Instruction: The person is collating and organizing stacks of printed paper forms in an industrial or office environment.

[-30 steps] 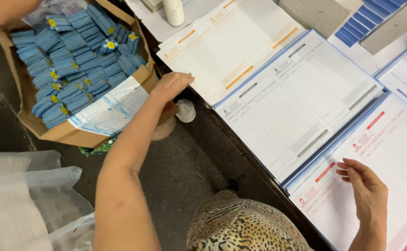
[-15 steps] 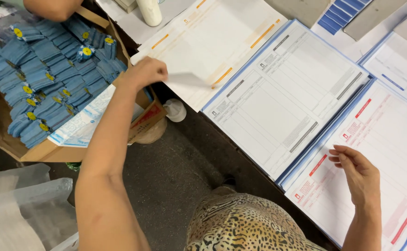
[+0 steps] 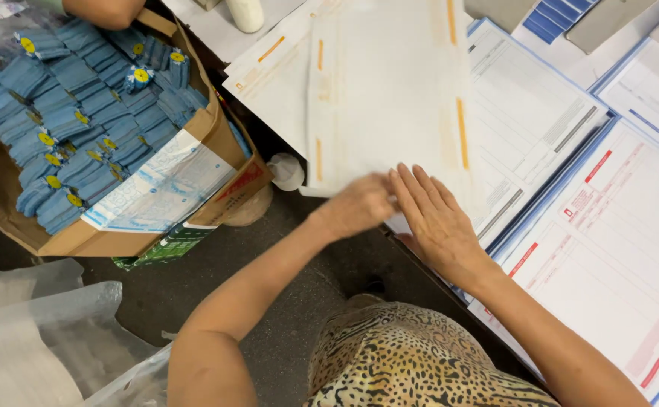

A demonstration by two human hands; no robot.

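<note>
My left hand pinches the near edge of a white sheet with orange marks, lifted over the stack of blue-lined forms. My right hand lies flat with fingers spread against the same sheet's lower edge, right beside the left hand. Under the lifted sheet lies the pile of orange-marked sheets. Red-printed forms lie to the right of my right forearm.
A cardboard box full of blue bundles with yellow stickers stands at the left, another person's arm above it. A white bottle stands at the top. Clear plastic bags lie lower left.
My left hand has left the box side and pulled an orange-marked sheet rightwards. My right hand has moved left from the red forms to meet it on the sheet.
</note>
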